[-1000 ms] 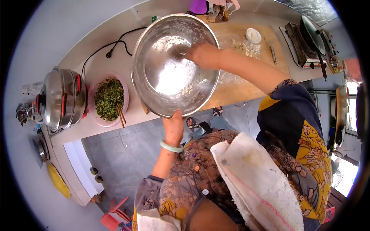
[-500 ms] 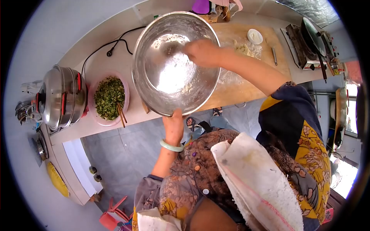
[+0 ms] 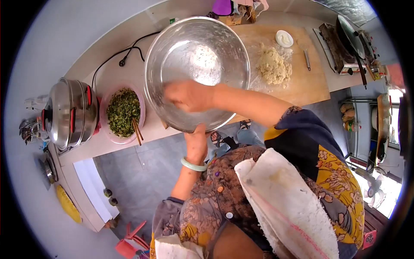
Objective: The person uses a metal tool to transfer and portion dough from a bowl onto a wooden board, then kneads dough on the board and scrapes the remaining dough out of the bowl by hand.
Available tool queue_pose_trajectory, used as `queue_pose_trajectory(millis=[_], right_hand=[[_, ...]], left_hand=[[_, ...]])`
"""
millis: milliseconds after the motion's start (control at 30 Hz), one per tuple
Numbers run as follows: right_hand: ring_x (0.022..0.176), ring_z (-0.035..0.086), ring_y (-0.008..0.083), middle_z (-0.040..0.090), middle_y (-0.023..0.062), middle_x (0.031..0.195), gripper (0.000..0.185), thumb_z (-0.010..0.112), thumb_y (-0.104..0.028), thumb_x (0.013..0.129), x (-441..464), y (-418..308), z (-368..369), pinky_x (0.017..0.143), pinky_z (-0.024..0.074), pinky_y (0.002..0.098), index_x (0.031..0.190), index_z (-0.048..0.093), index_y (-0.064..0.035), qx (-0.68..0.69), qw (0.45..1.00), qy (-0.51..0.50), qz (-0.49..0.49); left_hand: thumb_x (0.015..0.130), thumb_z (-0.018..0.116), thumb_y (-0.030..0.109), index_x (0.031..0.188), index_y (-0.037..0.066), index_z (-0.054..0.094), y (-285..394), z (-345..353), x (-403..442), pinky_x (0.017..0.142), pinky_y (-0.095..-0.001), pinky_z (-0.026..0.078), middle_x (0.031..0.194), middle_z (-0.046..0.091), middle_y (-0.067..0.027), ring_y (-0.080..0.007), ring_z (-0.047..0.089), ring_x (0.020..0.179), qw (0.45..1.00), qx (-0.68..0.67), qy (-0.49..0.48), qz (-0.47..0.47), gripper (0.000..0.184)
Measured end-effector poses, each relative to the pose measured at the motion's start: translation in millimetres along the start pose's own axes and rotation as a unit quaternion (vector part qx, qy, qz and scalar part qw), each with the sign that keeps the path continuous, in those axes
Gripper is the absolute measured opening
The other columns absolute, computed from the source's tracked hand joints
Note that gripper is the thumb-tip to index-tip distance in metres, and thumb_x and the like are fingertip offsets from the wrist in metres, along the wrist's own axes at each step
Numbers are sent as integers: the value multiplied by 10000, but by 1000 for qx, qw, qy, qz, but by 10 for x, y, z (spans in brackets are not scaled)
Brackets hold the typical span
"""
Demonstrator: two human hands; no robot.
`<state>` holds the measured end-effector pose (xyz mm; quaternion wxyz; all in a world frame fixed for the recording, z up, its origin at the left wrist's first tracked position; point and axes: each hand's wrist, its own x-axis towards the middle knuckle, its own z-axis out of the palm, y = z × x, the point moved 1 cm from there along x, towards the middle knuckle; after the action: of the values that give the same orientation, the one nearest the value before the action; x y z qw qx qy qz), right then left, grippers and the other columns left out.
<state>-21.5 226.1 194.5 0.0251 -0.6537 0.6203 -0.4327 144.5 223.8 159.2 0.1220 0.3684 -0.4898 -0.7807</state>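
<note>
A large stainless steel mixing bowl (image 3: 198, 30) is tipped toward me over the counter, with floury smears and bits of dough on its inner wall. My left hand (image 3: 197, 138), a pale green bangle on its wrist, grips the bowl's near rim. Inside the bowl, my right hand (image 3: 189, 96) is against or close to the lower left wall. Its fingers are smeared by motion, so their pose and anything in them are unclear. To the right, a crumbly heap of dough (image 3: 274, 66) lies on a floured wooden board (image 3: 302, 84).
Left of the mixing bowl stands a pink bowl (image 3: 105, 129) of chopped greens with chopsticks (image 3: 137, 132). A steel steamer pot (image 3: 64, 114) is beyond it. On the board are a small white bowl (image 3: 284, 39) and a thin-handled tool (image 3: 307, 59). A wok (image 3: 350, 36) sits on a stove at right.
My right hand has swept from the bowl's upper right to its lower left, and its forearm has uncovered the dough heap. My left hand still holds the rim; the bowl has shifted slightly.
</note>
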Motion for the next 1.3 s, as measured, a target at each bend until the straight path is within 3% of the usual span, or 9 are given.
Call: queue_pose_trajectory(millis=[33,200,500,633,733,933,1033,1200,1300], right_hand=[[970,591,355,615,164,1045,241,529,-93,816,-84,-25,6,831,497,423,1041,596,-39,15,996,-70,-47],[950,573,401,605,207,1012,289,514,-73,809,-181,443,-417,844,478,470,1082,594,-20,-130,929,265,225],[946,583,377,606,184,982,240,564,-10,777,-358,14,45,842,483,438,1013,602,-33,-26,985,44,163],[993,602,354,625,175,1058,268,551,-59,822,-265,228,-312,905,488,407,1077,631,-46,-84,972,137,173],[922,575,350,601,158,948,218,589,-80,792,-64,330,-429,799,491,445,1007,622,-64,-117,968,202,95],[931,548,324,575,116,945,239,633,-67,715,-560,201,77,816,464,420,951,609,-46,-81,995,47,-28],[961,547,321,588,111,979,224,627,-97,725,-853,336,-89,848,447,425,945,622,-54,-142,978,-119,97],[1008,550,321,601,123,1028,205,613,-120,754,-1332,419,-521,907,419,444,947,638,-57,-293,933,34,208],[1026,557,339,607,140,1080,207,599,-88,773,-1597,404,-784,916,436,431,972,638,-49,-260,917,163,257]], left_hand=[[864,474,17,1226,-46,464,-2,-24,11,748,-392,592,1140,578,-162,-283,636,951,1000,0,-4,-1,368],[866,475,18,1235,-53,456,-36,-132,15,754,-396,589,1143,577,-163,-278,632,963,1000,-4,-10,-5,377],[864,472,27,1203,-29,499,69,-115,57,767,-370,572,1119,582,-128,-238,611,956,998,68,-9,2,345],[867,473,39,1193,-17,507,33,-206,62,758,-355,560,1113,575,-106,-222,604,943,994,111,-16,8,333],[872,473,46,1185,-10,514,53,-156,101,751,-346,550,1103,573,-95,-210,599,933,989,140,-26,33,320],[870,496,49,1093,-37,545,129,-60,271,733,-319,511,1023,598,-81,-172,566,897,980,162,-23,115,244],[846,507,26,916,-76,587,210,101,283,730,-314,456,865,629,-74,-161,542,796,979,142,7,145,147],[871,523,42,1082,-92,571,228,271,302,873,-313,433,1047,624,-104,-203,560,930,962,219,-47,158,255],[864,499,23,923,-51,584,173,466,340,673,-308,450,846,619,-60,-157,529,733,946,244,-38,209,127]])
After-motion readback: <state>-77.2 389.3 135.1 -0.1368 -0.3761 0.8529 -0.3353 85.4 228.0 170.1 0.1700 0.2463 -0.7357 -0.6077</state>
